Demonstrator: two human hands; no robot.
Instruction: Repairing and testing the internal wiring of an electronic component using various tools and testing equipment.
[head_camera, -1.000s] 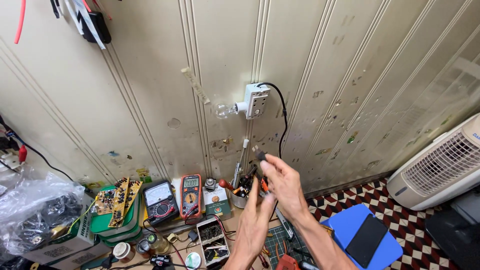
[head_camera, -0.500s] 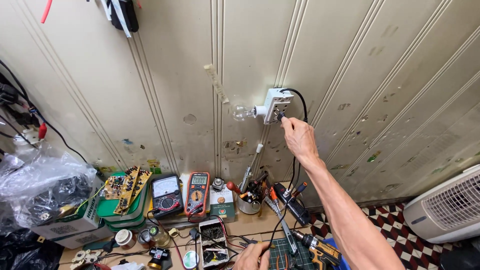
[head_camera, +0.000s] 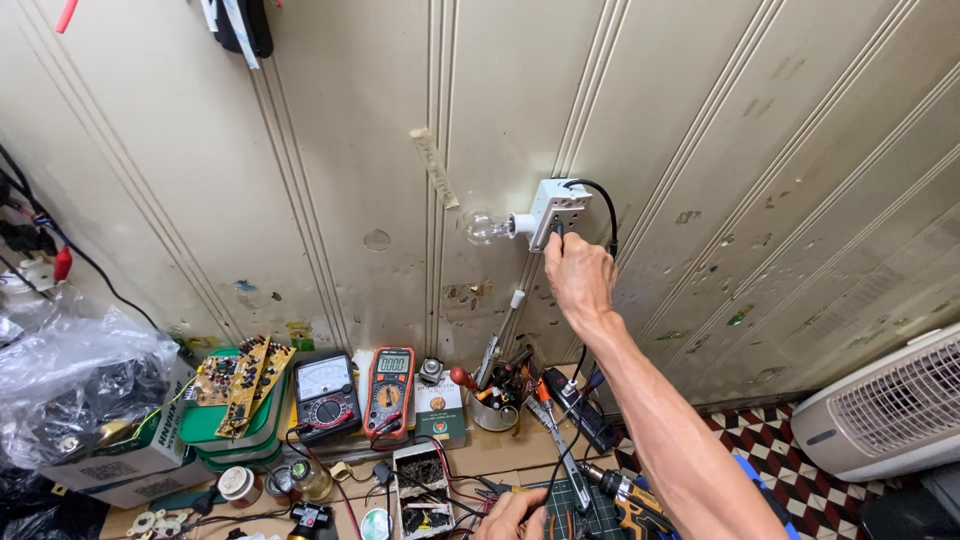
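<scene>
Now the right hand (head_camera: 578, 277) pinches a plug into the white wall socket box (head_camera: 556, 212); the clear bulb (head_camera: 484, 227) at its nine o'clock is unlit. The left hand (head_camera: 512, 515) rests loosely curled on the bench (head_camera: 500, 450), holding nothing I can see.

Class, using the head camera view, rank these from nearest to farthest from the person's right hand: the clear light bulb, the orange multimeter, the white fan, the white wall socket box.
From the right hand:
1. White wall socket box, touching the fingertips, just above.
2. Clear light bulb, left of the box.
3. Orange multimeter, lower left on the bench.
4. White fan, far lower right on the floor.
</scene>
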